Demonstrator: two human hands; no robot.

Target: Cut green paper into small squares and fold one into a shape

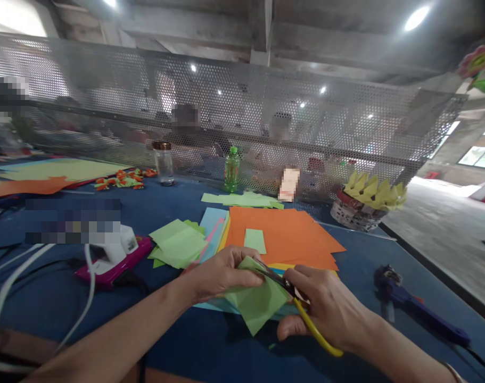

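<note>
A thin, matte green paper sheet (258, 306) with crisp corners is hovering over the blue cloth-covered table (210, 351), beside flat orange sheets (290, 234); a perforated metal screen (266, 106) is standing behind. The left hand (222, 274) is pinching its top edge, while the right hand (330, 308) is gripping yellow-handled scissors (306, 316), blades touching it.

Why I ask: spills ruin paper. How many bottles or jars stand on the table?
2: a green bottle by the mesh, beyond the orange paper, and a clear jar left of it, near the paper scraps. More may be hidden beyond the mesh.
</note>
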